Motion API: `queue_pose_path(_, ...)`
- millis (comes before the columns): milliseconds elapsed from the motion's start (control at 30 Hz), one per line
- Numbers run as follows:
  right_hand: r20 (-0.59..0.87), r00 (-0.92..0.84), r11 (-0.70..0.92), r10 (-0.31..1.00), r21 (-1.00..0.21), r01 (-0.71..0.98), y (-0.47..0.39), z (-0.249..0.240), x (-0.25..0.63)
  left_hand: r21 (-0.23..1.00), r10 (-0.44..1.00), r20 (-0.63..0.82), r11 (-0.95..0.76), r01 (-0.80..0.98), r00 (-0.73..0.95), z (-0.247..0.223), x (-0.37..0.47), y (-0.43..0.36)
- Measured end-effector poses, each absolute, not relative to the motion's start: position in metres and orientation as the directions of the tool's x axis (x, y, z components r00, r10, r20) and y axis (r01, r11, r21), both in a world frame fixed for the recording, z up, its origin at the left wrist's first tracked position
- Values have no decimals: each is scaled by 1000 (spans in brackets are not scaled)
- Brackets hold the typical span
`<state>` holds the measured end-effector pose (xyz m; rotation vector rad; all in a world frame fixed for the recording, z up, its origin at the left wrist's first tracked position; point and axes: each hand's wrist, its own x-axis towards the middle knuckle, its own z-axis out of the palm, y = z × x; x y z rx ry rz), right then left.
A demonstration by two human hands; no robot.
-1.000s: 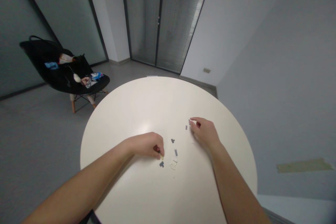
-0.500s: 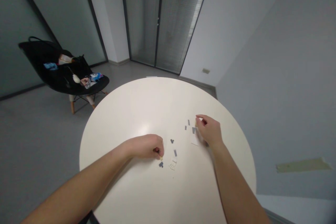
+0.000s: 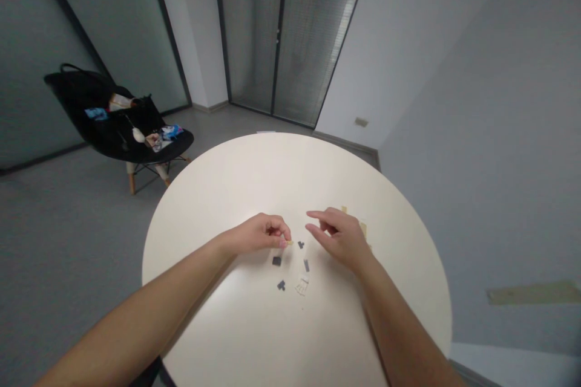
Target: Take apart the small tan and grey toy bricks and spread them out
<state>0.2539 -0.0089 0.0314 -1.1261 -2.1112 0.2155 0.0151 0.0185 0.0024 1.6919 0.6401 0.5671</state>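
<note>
My left hand (image 3: 261,233) hovers over the middle of the table, thumb and forefinger pinched on a small yellowish piece (image 3: 289,243). To its right, my right hand (image 3: 338,234) holds nothing, its thumb and forefinger spread apart. Between the hands lies a dark angular piece (image 3: 301,245). Closer to me are a dark square piece (image 3: 276,260), a grey strip (image 3: 306,265) and another dark angular piece (image 3: 281,285). A pale piece with line markings (image 3: 302,286) lies beside them. Yellowish pieces (image 3: 364,229) show beyond my right hand, partly covered by it.
The round white table (image 3: 254,175) fills the middle of the view. A black chair (image 3: 77,115) with a bag and small items stands behind it at the left. Glass panels (image 3: 249,30) and a grey wall (image 3: 454,163) enclose the room.
My left hand has moved away from me with the yellowish piece, uncovering the dark square. My right hand has shifted left, its fingers now parted; grey pieces near it are no longer seen.
</note>
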Motion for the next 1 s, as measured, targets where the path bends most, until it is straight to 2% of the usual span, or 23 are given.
queue_pose_path(100, 489, -477, 682, 730, -472, 559, -21, 38, 236, 998, 677, 4, -47, 38, 736, 1, 18, 18)
queue_pose_path(233, 422, -548, 690, 722, -496, 527, -25, 39, 230, 999, 657, -23, 43, -7, 754, 0, 20, 18)
queue_pose_path(533, 483, -527, 715, 699, -488, 501, -22, 31, 229, 995, 674, -26, 86, -44, 738, -2, 20, 19)
queue_pose_path(700, 512, -501, 717, 697, -488, 498, -21, 30, 225, 998, 721, 0, 42, -43, 693, -4, 22, 20)
queue_pose_path(833, 575, -328, 626, 750, -453, 635, -12, 28, 239, 998, 825, -19, -16, 57, 565, -6, 23, 21)
queue_pose_path(933, 615, -115, 450, 780, -424, 786, 2, 22, 266, 990, 845, -61, -18, 141, 532, -6, 23, 22)
queue_pose_path(1000, 608, -32, 340, 793, -397, 853, 11, 16, 283, 987, 834, -66, -27, 160, 547, -5, 22, 21)
